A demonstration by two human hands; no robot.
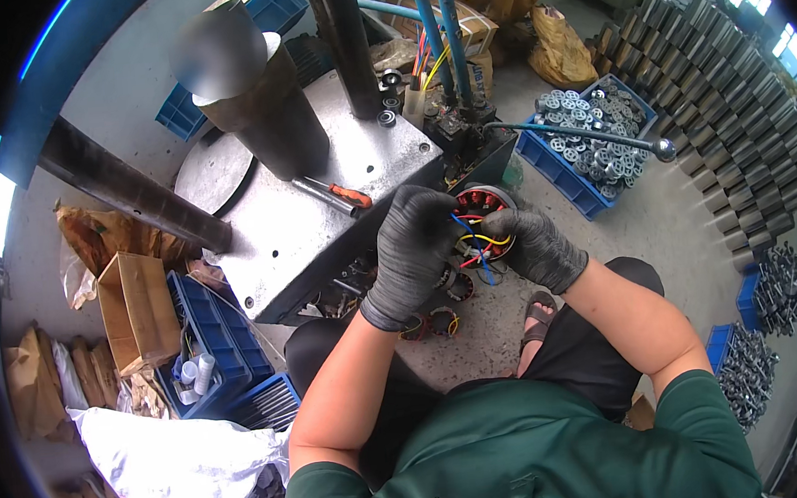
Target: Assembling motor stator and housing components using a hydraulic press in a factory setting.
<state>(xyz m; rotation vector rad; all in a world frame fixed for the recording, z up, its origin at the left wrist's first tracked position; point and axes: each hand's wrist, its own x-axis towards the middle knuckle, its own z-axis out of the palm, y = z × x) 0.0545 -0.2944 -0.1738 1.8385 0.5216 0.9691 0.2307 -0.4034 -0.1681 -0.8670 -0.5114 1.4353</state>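
Between my hands is a motor stator (488, 195), a ring with red insulation inside and blue, yellow and red wires hanging from it. My right hand (541, 251), in a dark grey glove, is closed around the ring's right side, with the thumb by the yellow wires. At the ring's left edge my left hand (413, 252), gloved the same way, has its fingers bunched at the upper end of a blue wire (463, 224); the fingertips are partly blurred. More wound stators (442, 321) stand on the floor below my hands.
To the left is a steel press table (277, 249) with posts, a metal cylinder (282, 132) and an orange-handled tool (349, 195). A blue crate (556, 164) of metal discs and a ball-ended lever (614, 138) are at right. Stacked metal cylinders (704, 84) line the far right.
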